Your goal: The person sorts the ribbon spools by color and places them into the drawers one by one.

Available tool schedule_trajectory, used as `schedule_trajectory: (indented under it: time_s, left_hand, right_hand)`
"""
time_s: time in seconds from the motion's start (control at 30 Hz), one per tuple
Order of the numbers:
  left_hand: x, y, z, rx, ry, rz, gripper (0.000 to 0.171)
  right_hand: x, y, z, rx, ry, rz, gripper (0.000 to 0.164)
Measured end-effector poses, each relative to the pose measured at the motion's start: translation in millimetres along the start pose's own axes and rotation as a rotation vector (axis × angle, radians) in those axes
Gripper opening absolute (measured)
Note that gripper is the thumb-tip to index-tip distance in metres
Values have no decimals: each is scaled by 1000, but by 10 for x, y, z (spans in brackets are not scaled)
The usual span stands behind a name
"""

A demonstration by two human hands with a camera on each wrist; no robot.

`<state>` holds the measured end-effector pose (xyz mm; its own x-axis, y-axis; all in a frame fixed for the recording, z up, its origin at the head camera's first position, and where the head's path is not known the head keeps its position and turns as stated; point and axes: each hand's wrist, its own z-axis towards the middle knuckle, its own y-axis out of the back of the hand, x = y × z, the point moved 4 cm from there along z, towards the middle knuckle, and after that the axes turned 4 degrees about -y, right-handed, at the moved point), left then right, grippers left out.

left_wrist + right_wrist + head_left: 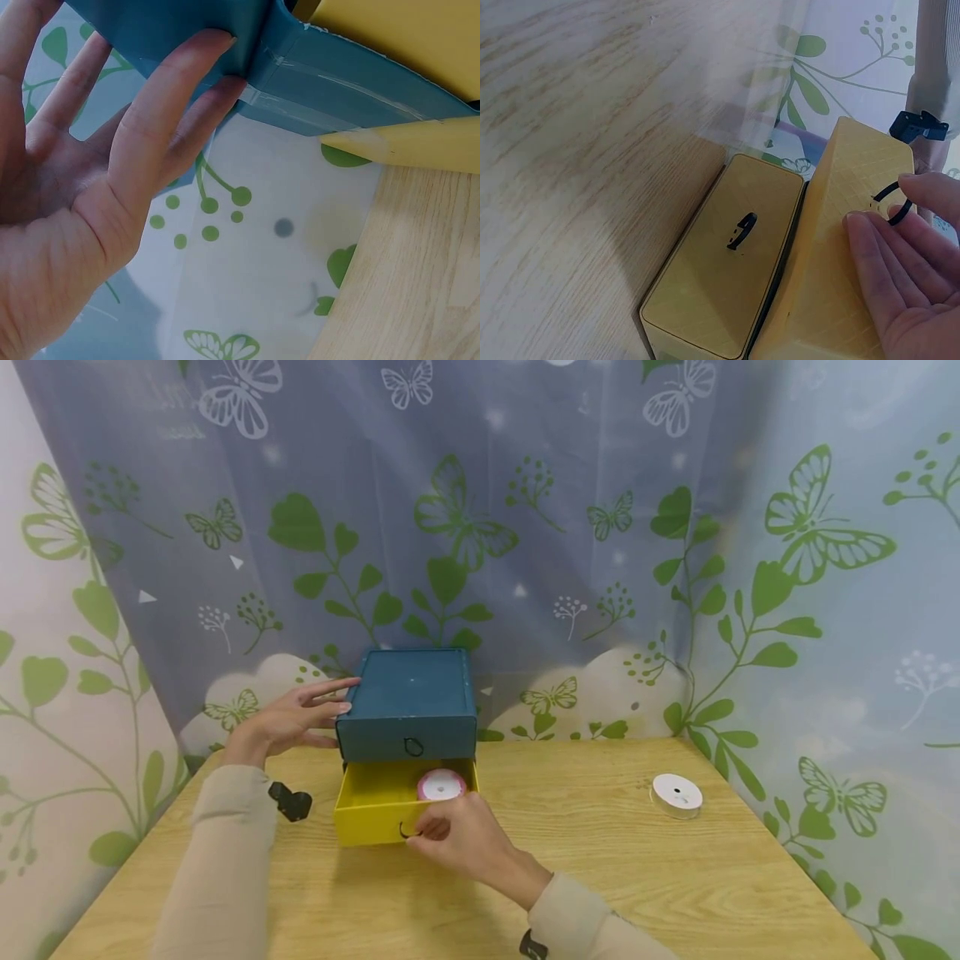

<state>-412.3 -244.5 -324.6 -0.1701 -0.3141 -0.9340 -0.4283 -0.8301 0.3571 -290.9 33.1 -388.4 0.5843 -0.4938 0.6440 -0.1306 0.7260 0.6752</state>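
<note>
A blue box (411, 685) with a black loop (413, 747) on its front stands on the table. From under its blue front juts a yellow drawer (367, 828), pulled out. My right hand (468, 839) pinches the drawer's black loop handle (903, 216) between thumb and fingers. Inside the drawer, at its right, lies a spool (441, 785) with a white face and pink rim. With spread fingers, my left hand (288, 720) touches the left side of the box. The right wrist view also has a second yellow drawer front (720, 262) with its own black loop.
On the right of the wooden table (570, 843) lies a white spool (677, 793). A curtain (525, 610) with butterflies and leaves hangs behind the table and at both sides. A black device (291, 802) is at the left wrist.
</note>
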Motion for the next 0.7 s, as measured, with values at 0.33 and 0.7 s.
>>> schedule_trajectory:
  time_s: [0.33, 0.7]
  left_hand:
    - [8, 9, 5, 3, -5, -6, 71]
    - [31, 15, 17, 7, -4, -7, 72]
  right_hand:
    - [-28, 12, 88, 3, -17, -11, 8]
    - [-93, 5, 180, -3, -18, -28, 10]
